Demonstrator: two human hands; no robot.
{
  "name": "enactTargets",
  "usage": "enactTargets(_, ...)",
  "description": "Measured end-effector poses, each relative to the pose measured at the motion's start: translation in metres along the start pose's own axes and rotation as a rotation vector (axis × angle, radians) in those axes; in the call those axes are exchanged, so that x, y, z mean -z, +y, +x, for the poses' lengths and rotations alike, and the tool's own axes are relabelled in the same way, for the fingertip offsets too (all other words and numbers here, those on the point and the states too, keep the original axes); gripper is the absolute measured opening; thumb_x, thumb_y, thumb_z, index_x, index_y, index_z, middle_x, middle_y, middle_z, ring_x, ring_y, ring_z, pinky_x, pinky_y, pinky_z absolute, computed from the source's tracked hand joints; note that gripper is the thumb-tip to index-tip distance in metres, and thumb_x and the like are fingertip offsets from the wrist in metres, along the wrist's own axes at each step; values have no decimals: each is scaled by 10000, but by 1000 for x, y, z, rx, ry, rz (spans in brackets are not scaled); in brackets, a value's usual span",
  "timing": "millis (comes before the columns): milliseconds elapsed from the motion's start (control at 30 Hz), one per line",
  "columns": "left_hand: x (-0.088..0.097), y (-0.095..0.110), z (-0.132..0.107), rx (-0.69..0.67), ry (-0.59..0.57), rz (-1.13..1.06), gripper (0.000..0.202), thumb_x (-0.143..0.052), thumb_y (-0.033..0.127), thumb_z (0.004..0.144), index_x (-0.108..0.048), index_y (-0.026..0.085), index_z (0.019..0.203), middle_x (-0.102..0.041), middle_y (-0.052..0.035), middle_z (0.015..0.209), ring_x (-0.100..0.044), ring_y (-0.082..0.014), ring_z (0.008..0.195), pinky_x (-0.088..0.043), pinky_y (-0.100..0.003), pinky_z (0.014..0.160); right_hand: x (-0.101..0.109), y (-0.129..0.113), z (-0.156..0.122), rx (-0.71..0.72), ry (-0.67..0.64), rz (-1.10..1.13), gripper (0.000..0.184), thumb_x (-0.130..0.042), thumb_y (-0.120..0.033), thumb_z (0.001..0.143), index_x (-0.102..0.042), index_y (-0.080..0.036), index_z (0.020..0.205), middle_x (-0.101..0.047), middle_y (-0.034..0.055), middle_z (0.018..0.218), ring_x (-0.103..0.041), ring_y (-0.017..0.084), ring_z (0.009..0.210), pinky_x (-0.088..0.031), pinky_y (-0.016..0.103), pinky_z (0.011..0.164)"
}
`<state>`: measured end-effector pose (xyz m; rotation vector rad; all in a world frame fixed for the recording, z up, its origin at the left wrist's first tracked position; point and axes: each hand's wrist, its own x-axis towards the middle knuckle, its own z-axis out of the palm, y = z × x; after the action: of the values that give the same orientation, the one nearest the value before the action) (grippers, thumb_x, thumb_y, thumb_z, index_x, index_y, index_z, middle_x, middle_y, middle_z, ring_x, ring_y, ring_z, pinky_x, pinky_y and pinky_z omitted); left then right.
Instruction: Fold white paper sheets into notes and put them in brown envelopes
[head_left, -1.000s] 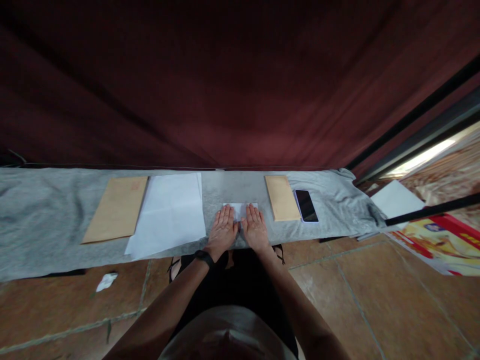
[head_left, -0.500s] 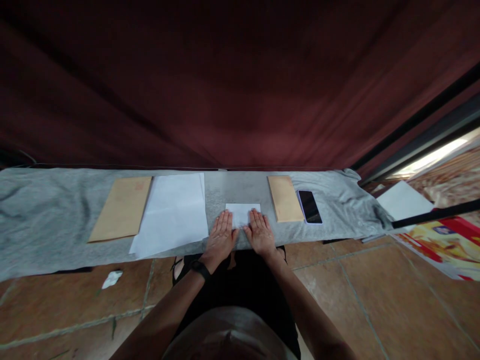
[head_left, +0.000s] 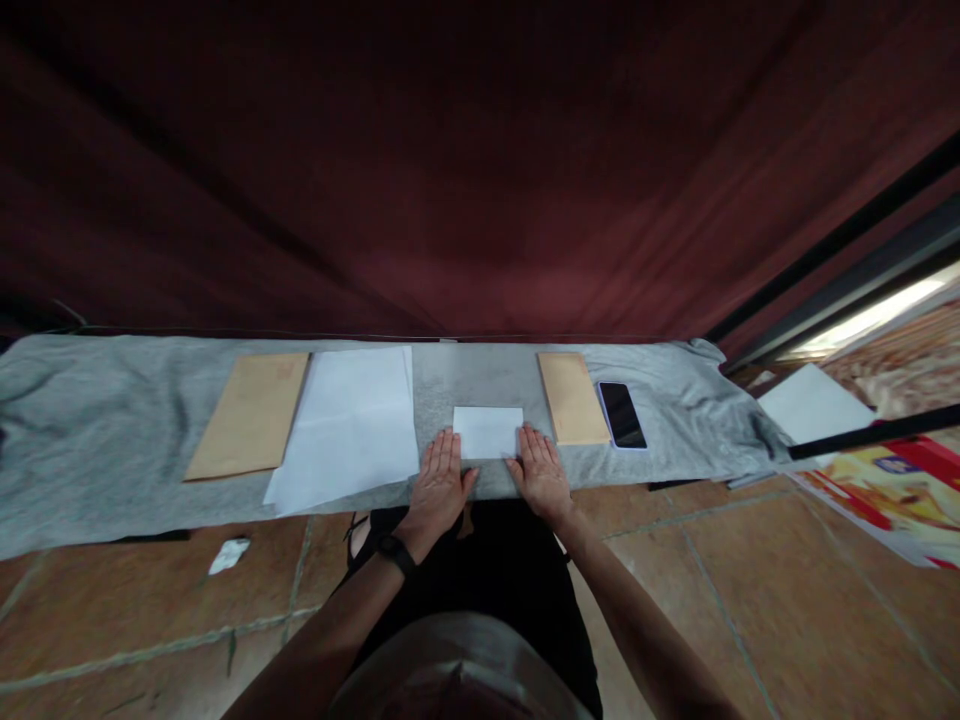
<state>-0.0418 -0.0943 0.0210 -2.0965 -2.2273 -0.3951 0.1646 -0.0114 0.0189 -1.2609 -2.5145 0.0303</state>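
Note:
A small folded white paper (head_left: 487,431) lies flat on the grey cloth (head_left: 112,440) that covers a long table. My left hand (head_left: 437,480) rests flat on the cloth at the paper's lower left corner, fingers stretched out, a black band on the wrist. My right hand (head_left: 540,472) lies flat at the paper's lower right corner, fingers stretched out too. Both hands sit just at the paper's near edge and hold nothing.
Left of the hands lie several large white sheets (head_left: 349,425) and a brown envelope (head_left: 251,414). To the right lie a narrower brown envelope (head_left: 572,398) and a dark phone (head_left: 622,414). A dark red curtain (head_left: 450,170) hangs behind. Crumpled paper (head_left: 229,553) lies on the tiled floor.
Both hands have slid back toward me and apart, off the folded paper, which now shows almost whole.

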Motion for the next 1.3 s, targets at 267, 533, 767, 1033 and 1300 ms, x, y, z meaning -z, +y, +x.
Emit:
enactTargets(267,5,5,-6,-10,21,-38,636,-355,405,1007,-340,17,1511,-342,-216,1586,-261,-308,1504,-279,-501,1214,5,-4,12,4,-4,66,604,-342,-406,1049,-299,-80,1555,-365,165,1585,-333,279,1475,-305,475,1193)
enactTargets(533,8,4,-17,-47,0,-33,631,-404,393,989,-363,24,1499,-388,-215,1563,-291,-297,1493,-300,-486,1209,-8,-29,12,95,-26,56,583,-383,-405,1043,-339,-110,1543,-397,136,1572,-358,251,1464,-293,452,1203)
enactTargets(767,30,-13,-33,-107,-2,-99,550,-397,314,1005,-377,96,1509,-397,-160,1574,-321,-264,1485,-358,-455,1187,-14,-24,8,121,6,26,603,-368,-403,1045,-305,-85,1553,-380,171,1575,-356,274,1464,-288,474,1200)
enactTargets(1033,50,-77,-44,130,108,1,627,-386,418,1012,-307,95,1544,-328,-194,1601,-249,-310,1510,-305,-521,1197,-18,-32,20,114,14,7,630,-400,-455,1030,-293,-146,1568,-257,170,1630,-281,321,1492,-253,535,1191)
enactTargets(1300,46,-88,-48,129,21,44,623,-376,461,1004,-378,107,1516,-368,-190,1581,-306,-307,1489,-286,-523,1203,-20,-34,36,105,-47,11,582,-432,-422,1025,-371,-147,1533,-292,185,1616,-314,332,1472,-257,561,1173)
